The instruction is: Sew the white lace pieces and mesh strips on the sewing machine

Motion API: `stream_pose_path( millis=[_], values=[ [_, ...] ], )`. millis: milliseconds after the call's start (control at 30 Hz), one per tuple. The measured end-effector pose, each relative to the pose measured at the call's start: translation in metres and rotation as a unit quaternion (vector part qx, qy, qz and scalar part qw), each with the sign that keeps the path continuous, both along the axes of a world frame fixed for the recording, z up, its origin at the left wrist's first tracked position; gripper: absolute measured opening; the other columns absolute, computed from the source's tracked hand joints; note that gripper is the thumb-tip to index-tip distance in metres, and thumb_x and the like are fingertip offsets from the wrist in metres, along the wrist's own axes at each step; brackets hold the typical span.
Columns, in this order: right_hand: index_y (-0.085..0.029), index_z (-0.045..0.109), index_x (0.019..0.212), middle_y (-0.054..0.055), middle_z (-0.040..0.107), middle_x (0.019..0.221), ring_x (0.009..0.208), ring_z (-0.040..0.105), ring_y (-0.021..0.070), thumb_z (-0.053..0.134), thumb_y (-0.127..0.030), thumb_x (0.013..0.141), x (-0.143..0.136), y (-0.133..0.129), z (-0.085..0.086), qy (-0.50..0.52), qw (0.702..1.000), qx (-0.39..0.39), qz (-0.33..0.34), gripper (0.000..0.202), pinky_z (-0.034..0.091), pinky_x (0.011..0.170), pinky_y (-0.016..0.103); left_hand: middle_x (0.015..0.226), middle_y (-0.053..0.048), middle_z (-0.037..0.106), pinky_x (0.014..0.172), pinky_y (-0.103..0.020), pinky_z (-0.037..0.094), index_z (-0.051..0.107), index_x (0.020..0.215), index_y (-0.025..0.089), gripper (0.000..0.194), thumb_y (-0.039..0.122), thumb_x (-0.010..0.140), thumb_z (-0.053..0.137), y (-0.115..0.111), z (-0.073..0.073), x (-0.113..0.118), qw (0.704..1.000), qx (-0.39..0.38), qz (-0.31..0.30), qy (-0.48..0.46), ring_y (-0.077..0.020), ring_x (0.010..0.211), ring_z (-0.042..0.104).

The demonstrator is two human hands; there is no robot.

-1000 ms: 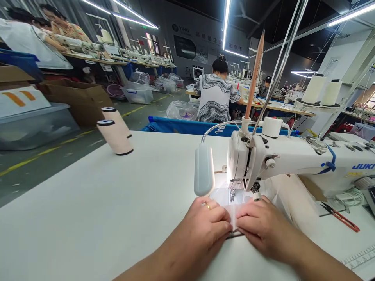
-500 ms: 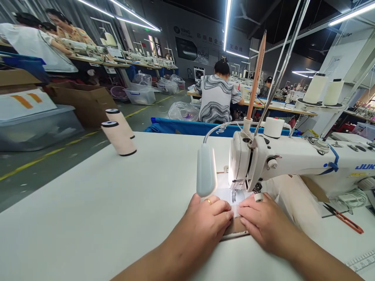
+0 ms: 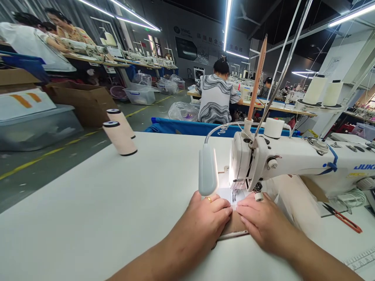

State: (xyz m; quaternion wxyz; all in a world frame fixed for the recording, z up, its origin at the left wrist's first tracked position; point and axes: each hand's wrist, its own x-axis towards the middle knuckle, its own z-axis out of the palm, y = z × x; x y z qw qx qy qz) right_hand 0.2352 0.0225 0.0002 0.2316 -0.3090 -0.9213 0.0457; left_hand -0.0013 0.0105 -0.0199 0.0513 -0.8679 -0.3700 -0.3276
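Note:
At the needle area of a white sewing machine [image 3: 246, 156], my left hand [image 3: 206, 216] rests with its fingers curled and pressed together; a gold ring is on one finger. My right hand [image 3: 262, 220] lies opposite, fingers bunched, thumb tucked low. Between the fingertips a little white fabric [image 3: 233, 205] shows just in front of the presser foot [image 3: 234, 194]. Both hands press and pinch it from either side, and they cover most of it. Under the wrists' inner sides a brown plate [image 3: 234, 225] is partly visible. A lit lamp [image 3: 208, 171] hangs above my left fingers.
Two pale thread cones [image 3: 120, 138] stand at the table's left back edge. Red-handled thread snips [image 3: 342, 217] and a clear ruler [image 3: 363, 259] lie to the right. Pale fabric [image 3: 299, 199] is heaped beside the machine. A person [image 3: 216, 97] sits ahead, back turned.
Less white fabric shows between my hands, and more of the brown plate is uncovered. My right fingertips have shifted slightly left, closer to the left ones.

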Motion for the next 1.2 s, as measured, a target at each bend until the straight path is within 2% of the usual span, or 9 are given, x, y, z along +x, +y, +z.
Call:
stream_pose_path(
  millis=[267,433,767,833,900,967,1033,1133,1200],
  values=[
    [-0.02,0.069,0.11,0.007,0.076,0.123,0.101,0.063,0.0275,0.059,-0.014,0.1,-0.003,0.004,0.004,-0.033,0.998,-0.025,-0.039,0.016,0.051,0.087,0.041,0.085,-0.001,0.075,0.08,-0.042,0.039,0.073,0.096,0.022,0.033,0.003,0.093,0.047,0.009,0.01,0.0,1.0,-0.002,-0.009,0.005,-0.0211,0.075,0.069],
    [-0.017,0.069,0.128,0.009,0.074,0.132,0.103,0.062,0.0292,0.058,-0.015,0.101,-0.006,0.004,0.008,-0.046,0.996,-0.029,-0.067,0.029,0.052,0.088,0.041,0.098,-0.004,0.079,0.084,-0.042,0.046,0.074,0.098,0.021,0.029,0.008,0.1,0.048,0.012,0.02,-0.004,0.998,-0.047,0.002,0.033,-0.0237,0.086,0.073],
    [-0.02,0.068,0.127,0.009,0.071,0.139,0.109,0.063,0.0294,0.056,-0.014,0.102,-0.004,0.005,0.007,-0.024,0.996,-0.069,-0.06,0.028,0.055,0.094,0.043,0.132,-0.013,0.071,0.098,-0.049,0.051,0.065,0.12,0.022,0.024,0.034,0.103,0.052,0.018,0.004,-0.011,0.985,-0.135,0.097,0.049,-0.0341,0.119,0.066],
    [-0.021,0.066,0.131,0.01,0.071,0.137,0.111,0.064,0.0301,0.056,-0.014,0.102,-0.003,0.005,0.003,-0.014,0.996,-0.062,-0.057,0.032,0.056,0.094,0.044,0.12,-0.013,0.075,0.095,-0.049,0.049,0.067,0.118,0.022,0.027,0.038,0.102,0.052,0.015,0.008,-0.012,0.981,-0.137,0.117,0.072,-0.0348,0.11,0.068],
    [-0.022,0.065,0.13,0.011,0.073,0.131,0.11,0.064,0.0306,0.056,-0.013,0.101,-0.002,0.006,-0.001,0.004,0.998,-0.041,-0.05,0.031,0.056,0.092,0.044,0.093,-0.009,0.075,0.091,-0.048,0.047,0.069,0.097,0.022,0.025,0.039,0.102,0.051,0.011,0.016,-0.012,0.98,-0.115,0.134,0.093,-0.032,0.09,0.069],
    [-0.023,0.066,0.122,0.01,0.075,0.118,0.105,0.066,0.0292,0.053,-0.011,0.102,-0.002,0.005,-0.003,0.023,0.999,-0.026,-0.03,0.027,0.055,0.088,0.043,0.069,-0.004,0.067,0.085,-0.045,0.044,0.061,0.071,0.023,0.039,0.036,0.103,0.045,0.006,0.024,-0.014,0.982,-0.091,0.135,0.092,-0.025,0.069,0.061],
    [-0.024,0.065,0.115,0.008,0.075,0.106,0.095,0.066,0.0268,0.049,-0.011,0.103,-0.004,0.003,-0.004,0.042,0.999,-0.023,0.004,0.024,0.055,0.083,0.041,0.059,-0.002,0.059,0.079,-0.042,0.043,0.054,0.062,0.023,0.047,0.031,0.105,0.038,0.004,0.034,-0.017,0.988,-0.068,0.124,0.065,-0.0211,0.059,0.052],
    [-0.024,0.063,0.12,0.007,0.075,0.111,0.094,0.066,0.0255,0.048,-0.012,0.104,-0.01,-0.003,-0.003,0.078,0.995,-0.027,0.061,0.025,0.055,0.083,0.041,0.073,-0.005,0.066,0.076,-0.039,0.044,0.064,0.073,0.023,0.044,0.023,0.104,0.033,0.006,0.047,-0.028,0.99,-0.062,0.125,0.029,-0.0236,0.069,0.058],
    [-0.025,0.061,0.132,0.009,0.074,0.126,0.106,0.066,0.0268,0.052,-0.014,0.103,-0.016,-0.009,-0.002,0.099,0.991,-0.026,0.088,0.032,0.056,0.09,0.043,0.093,-0.008,0.073,0.079,-0.039,0.047,0.071,0.086,0.023,0.039,0.019,0.1,0.035,0.011,0.055,-0.04,0.984,-0.124,0.117,0.044,-0.026,0.085,0.065]
  ],
)
